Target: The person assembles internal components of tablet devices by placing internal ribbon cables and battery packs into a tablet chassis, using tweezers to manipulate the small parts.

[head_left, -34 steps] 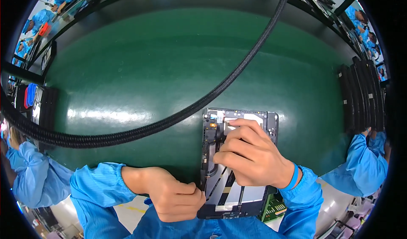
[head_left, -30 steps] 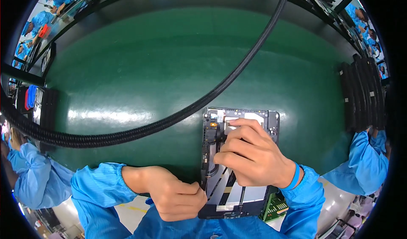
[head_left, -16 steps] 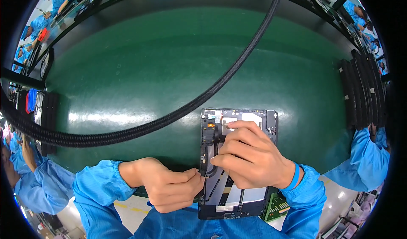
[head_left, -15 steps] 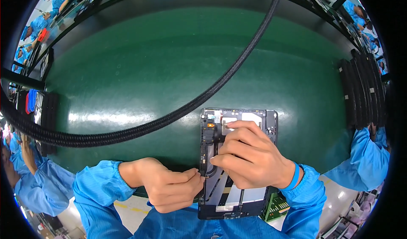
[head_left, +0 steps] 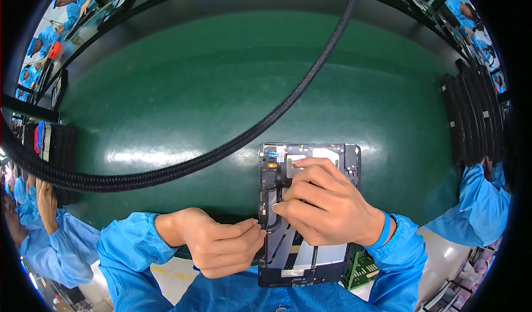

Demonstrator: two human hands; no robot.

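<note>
An opened tablet (head_left: pixel 352 158) with its inner parts exposed lies in front of me, its lower end close to my body. Along its left edge, the fingers of my left hand (head_left: pixel 224 246) are pressed together in a pinch against the frame. My right hand (head_left: pixel 327 204), with a blue band round the wrist, bends over the tablet's middle and upper part. Its fingers are curled; what they hold, if anything, is hidden. Near the tablet's upper left are a small orange part (head_left: pixel 272 166) and a metal plate, partly under my right fingers.
A thick black braided hose (head_left: pixel 260 126) arcs over the green table (head_left: pixel 194 99). Beneath the tablet's lower right shows a green circuit board (head_left: pixel 363 270). Black trays (head_left: pixel 471 115) stand stacked at the right edge. Co-workers' blue sleeves (head_left: pixel 471 212) appear on both sides.
My hands keep nearly the same pose on the tablet; the view has shifted slightly. At the left, a co-worker's hand has moved beside the stacked items.
</note>
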